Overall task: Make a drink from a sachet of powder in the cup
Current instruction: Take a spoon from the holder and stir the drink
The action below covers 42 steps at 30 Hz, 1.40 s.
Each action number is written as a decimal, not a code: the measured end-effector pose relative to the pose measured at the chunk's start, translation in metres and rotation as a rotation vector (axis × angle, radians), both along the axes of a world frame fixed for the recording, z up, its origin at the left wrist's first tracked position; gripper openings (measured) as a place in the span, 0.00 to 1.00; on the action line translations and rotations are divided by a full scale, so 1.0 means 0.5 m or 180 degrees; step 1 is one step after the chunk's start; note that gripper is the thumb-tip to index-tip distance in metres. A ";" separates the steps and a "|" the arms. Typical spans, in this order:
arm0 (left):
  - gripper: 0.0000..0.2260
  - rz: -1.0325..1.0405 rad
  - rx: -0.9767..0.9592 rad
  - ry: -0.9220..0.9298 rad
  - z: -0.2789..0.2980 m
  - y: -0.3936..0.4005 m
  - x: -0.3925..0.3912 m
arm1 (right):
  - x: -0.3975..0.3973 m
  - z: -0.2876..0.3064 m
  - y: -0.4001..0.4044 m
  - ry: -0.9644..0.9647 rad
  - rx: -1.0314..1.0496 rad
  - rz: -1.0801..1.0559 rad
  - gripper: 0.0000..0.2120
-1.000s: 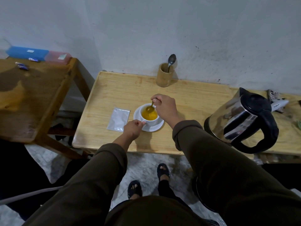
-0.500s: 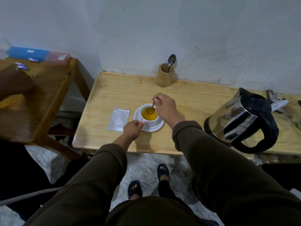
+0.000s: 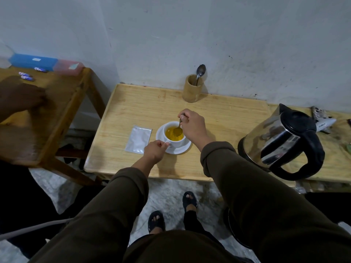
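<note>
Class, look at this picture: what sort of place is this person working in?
Probably a plain home tea corner: a wooden table against a bare wall, an electric kettle and a bamboo spoon holder beside the cup.

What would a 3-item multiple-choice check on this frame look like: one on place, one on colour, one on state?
1. Where does the silver sachet lie?
A. left of the saucer
B. inside the bamboo holder
C. under the kettle

2. What colour is the drink in the white cup?
A. black
B. yellow-orange
C. clear

3. What is the right hand doing?
A. lifting the kettle
B. resting empty
C. holding a spoon in the cup

Key: 1 A, it lies flat on the table beside the saucer; 2 B, the liquid is yellow-orange; 3 C, the spoon dips into the drink while the left hand grips the cup handle.
</note>
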<state>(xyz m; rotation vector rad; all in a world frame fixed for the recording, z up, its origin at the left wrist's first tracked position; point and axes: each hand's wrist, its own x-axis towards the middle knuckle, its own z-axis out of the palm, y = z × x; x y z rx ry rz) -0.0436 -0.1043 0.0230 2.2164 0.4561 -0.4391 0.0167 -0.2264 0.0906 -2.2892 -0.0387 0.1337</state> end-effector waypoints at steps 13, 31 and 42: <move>0.21 -0.0080 0.0086 0.0034 0.004 0.000 0.001 | 0.001 0.008 -0.002 -0.0007 -0.0147 0.0107 0.10; 0.20 -0.0077 -0.0023 0.0111 0.013 0.006 0.005 | 0.012 0.011 0.000 -0.0022 -0.0278 0.0148 0.12; 0.20 -0.0062 -0.0137 0.0153 0.008 0.013 0.010 | 0.016 0.017 0.003 0.0060 -0.0274 0.0347 0.11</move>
